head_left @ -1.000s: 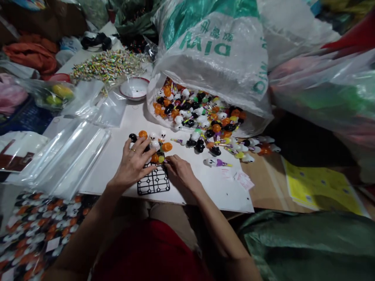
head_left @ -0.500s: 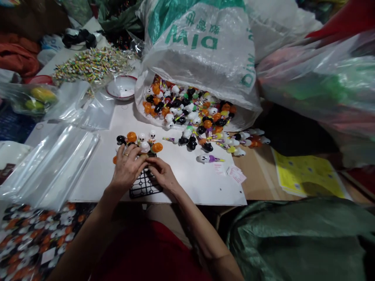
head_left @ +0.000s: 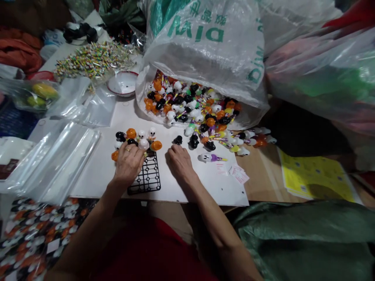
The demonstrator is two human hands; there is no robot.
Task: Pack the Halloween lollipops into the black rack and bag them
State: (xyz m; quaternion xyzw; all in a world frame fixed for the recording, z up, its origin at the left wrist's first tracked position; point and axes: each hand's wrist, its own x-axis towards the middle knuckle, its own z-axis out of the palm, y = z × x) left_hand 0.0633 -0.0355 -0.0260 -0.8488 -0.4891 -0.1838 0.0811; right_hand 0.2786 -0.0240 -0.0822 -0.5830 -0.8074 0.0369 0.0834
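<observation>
A black plastic grid rack (head_left: 145, 177) lies on a white board (head_left: 102, 168), with several orange, white and black toy heads (head_left: 137, 138) set along its far end. My left hand (head_left: 128, 163) rests flat on the rack's upper left, fingers among those toys. My right hand (head_left: 179, 163) lies on the board to the right of the rack, its fingers reaching a small black toy (head_left: 177, 140). A white ghost toy with a purple stick (head_left: 209, 158) lies just right of that hand. What my right fingers hold is hidden.
A big white-and-green sack (head_left: 205, 50) spills a pile of the same toys (head_left: 190, 107) onto the board. Clear plastic bags (head_left: 55, 156) lie left, a white bowl (head_left: 123, 83) and a candy heap (head_left: 93, 58) behind. Yellow paper (head_left: 316, 175) lies right.
My right hand left the rack and moved right and away, toward the loose black toy. My left hand stayed on the rack's toys.
</observation>
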